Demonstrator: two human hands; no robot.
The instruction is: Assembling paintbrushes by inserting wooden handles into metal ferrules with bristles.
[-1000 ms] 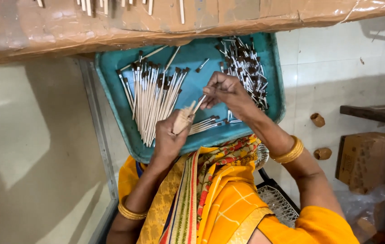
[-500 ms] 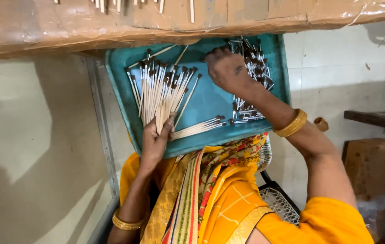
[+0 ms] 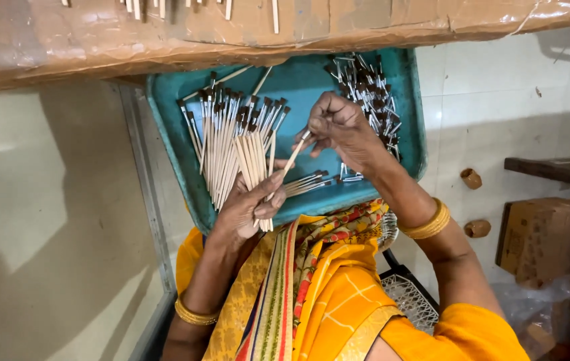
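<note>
now right hand back at stick

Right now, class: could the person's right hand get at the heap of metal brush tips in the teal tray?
Probably yes: the right hand hovers beside the heap of metal tips, nothing between, though its fingers pinch a wooden stick.

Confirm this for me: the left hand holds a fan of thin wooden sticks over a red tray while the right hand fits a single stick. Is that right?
Not quite: the tray is teal, not red, as the head view shows. The left hand does hold a fan of thin wooden sticks, and the right hand handles a single stick.
</note>
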